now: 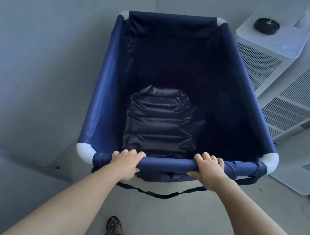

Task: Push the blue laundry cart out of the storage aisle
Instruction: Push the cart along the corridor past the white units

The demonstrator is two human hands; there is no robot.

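The blue laundry cart [167, 161] fills the middle of the head view, a deep navy fabric bin with white corner joints and nothing inside it. My left hand [127, 161] grips the near top rail left of centre, fingers curled over it. My right hand [209, 169] grips the same rail further right, thumb underneath. A black strap [160, 195] hangs in a loop below the near rail.
A grey wall [39, 48] runs close along the cart's left side and meets another wall behind it. White vented appliances [305, 84] stand tight on the right, one with a black round part [267, 24] on top. Pale floor and my sandalled feet [114, 225] lie below.
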